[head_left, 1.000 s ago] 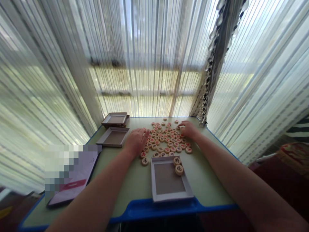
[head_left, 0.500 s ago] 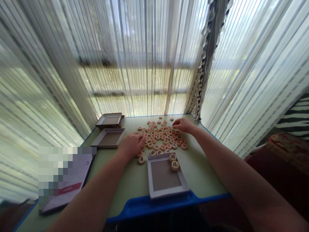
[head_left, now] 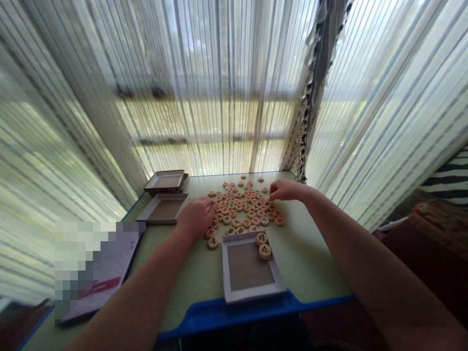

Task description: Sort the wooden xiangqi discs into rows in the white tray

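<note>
Many round wooden xiangqi pieces (head_left: 238, 207) with red or black characters lie spread over the middle of the pale green table. My left hand (head_left: 197, 215) rests at the left edge of the spread, its fingers stretched out and touching pieces there. On the far right side of the spread, my right hand (head_left: 287, 190) has its fingers curled down and together at the outer pieces. Whatever is between those fingertips is hidden. In front of me a shallow white-rimmed box tray (head_left: 227, 273) carries two black-lettered pieces (head_left: 264, 251) at its upper right.
Another shallow tray (head_left: 144, 214) lies left of my left hand, with a stack of brown-edged box parts (head_left: 153, 186) behind it. A flat purple book or folder (head_left: 120, 265) is at the left edge. Sheer curtains (head_left: 219, 136) hang behind the blue-edged table (head_left: 310, 278).
My right hand has moved slightly right and nearer me, its fingers more curled; a piece beside it now shows. The left hand has shifted slightly left, uncovering some pieces.
</note>
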`<state>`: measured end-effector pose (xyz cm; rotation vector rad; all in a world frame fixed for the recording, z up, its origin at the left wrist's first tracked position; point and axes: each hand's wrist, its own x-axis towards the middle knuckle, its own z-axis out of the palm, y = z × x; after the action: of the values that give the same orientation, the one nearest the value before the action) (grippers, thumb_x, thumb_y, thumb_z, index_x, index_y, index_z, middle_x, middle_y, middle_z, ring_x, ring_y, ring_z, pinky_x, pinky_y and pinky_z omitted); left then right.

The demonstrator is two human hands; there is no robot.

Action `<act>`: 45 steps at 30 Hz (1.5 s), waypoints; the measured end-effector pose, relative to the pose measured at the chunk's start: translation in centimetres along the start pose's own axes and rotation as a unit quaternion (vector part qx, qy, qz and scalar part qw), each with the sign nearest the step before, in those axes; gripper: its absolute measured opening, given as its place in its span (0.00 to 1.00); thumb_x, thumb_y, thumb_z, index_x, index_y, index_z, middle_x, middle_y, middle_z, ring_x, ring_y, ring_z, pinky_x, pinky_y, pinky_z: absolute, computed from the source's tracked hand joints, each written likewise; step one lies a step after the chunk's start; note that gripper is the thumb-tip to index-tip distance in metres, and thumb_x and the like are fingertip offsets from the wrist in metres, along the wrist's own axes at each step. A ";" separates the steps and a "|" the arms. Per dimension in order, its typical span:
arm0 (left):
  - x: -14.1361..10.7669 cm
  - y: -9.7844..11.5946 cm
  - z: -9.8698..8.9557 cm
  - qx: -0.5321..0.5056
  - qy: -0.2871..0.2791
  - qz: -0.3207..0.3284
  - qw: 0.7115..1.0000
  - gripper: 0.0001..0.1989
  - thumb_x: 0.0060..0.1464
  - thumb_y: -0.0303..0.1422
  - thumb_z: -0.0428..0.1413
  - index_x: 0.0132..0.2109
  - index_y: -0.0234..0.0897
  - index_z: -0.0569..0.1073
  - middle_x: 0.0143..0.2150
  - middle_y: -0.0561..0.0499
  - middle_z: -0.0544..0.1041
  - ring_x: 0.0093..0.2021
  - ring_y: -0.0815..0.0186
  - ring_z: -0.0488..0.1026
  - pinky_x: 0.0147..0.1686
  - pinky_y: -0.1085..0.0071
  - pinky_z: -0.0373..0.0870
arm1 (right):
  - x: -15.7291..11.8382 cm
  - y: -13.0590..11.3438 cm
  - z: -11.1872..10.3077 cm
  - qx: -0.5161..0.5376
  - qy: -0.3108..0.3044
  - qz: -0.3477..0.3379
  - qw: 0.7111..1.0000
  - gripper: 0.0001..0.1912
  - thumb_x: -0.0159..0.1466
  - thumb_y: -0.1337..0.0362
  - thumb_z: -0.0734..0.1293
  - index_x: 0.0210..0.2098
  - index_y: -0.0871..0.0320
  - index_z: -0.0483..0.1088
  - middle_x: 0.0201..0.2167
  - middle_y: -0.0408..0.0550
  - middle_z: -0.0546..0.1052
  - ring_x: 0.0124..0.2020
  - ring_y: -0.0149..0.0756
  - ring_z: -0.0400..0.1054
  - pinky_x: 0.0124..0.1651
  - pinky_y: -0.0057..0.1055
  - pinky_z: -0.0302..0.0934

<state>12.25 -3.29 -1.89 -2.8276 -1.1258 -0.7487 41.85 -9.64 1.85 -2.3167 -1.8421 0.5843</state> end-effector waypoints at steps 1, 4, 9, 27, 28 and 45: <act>0.0 0.0 0.0 0.004 -0.002 0.002 1.000 0.18 0.55 0.39 0.42 0.37 0.37 0.74 0.38 0.47 0.75 0.40 0.62 0.70 0.42 0.68 0.65 | -0.2 0.1 -0.1 -0.001 -0.052 0.022 0.998 0.13 0.48 0.60 0.67 0.31 0.60 0.73 0.27 0.49 0.75 0.27 0.34 0.68 0.26 0.26 0.59; 0.0 0.2 -0.1 0.011 -0.011 0.008 1.000 0.17 0.55 0.39 0.42 0.36 0.37 0.74 0.37 0.47 0.75 0.39 0.61 0.70 0.41 0.67 0.65 | -0.6 0.0 -0.1 0.001 -0.140 0.044 0.989 0.14 0.46 0.58 0.67 0.30 0.61 0.73 0.26 0.50 0.75 0.24 0.34 0.67 0.22 0.26 0.59; 0.0 0.7 -0.3 0.009 -0.011 0.019 1.000 0.18 0.55 0.39 0.42 0.33 0.37 0.74 0.33 0.46 0.75 0.37 0.62 0.70 0.39 0.67 0.65 | -1.1 -1.2 0.2 -0.022 -0.104 0.029 0.994 0.14 0.47 0.58 0.66 0.29 0.62 0.72 0.22 0.49 0.73 0.21 0.31 0.64 0.20 0.26 0.58; -0.1 1.0 0.0 -0.040 0.019 0.067 0.997 0.13 0.52 0.36 0.48 0.39 0.37 0.73 0.37 0.47 0.76 0.39 0.61 0.70 0.39 0.66 0.66 | -1.1 -3.9 1.6 0.271 0.036 -0.126 0.954 0.10 0.50 0.66 0.67 0.34 0.58 0.70 0.28 0.47 0.74 0.23 0.29 0.66 0.22 0.24 0.62; -0.1 0.9 0.0 -0.043 0.023 0.067 0.997 0.13 0.52 0.36 0.48 0.39 0.37 0.73 0.37 0.48 0.76 0.39 0.62 0.70 0.40 0.66 0.66 | -0.9 -4.2 2.1 0.295 0.037 -0.136 0.945 0.09 0.50 0.67 0.67 0.32 0.59 0.70 0.27 0.47 0.74 0.24 0.29 0.66 0.23 0.25 0.63; -0.5 1.6 -0.6 -0.067 0.141 0.093 0.983 0.19 0.49 0.40 0.53 0.48 0.40 0.68 0.39 0.49 0.75 0.36 0.64 0.71 0.39 0.67 0.64 | -2.4 -9.6 6.2 0.542 0.024 -0.206 0.815 0.12 0.48 0.63 0.70 0.32 0.60 0.70 0.26 0.44 0.75 0.27 0.28 0.69 0.34 0.29 0.65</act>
<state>12.75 -4.91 -1.26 -2.7589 -0.7867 -1.1987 30.37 -10.37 -0.11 -1.1252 -1.3144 1.0928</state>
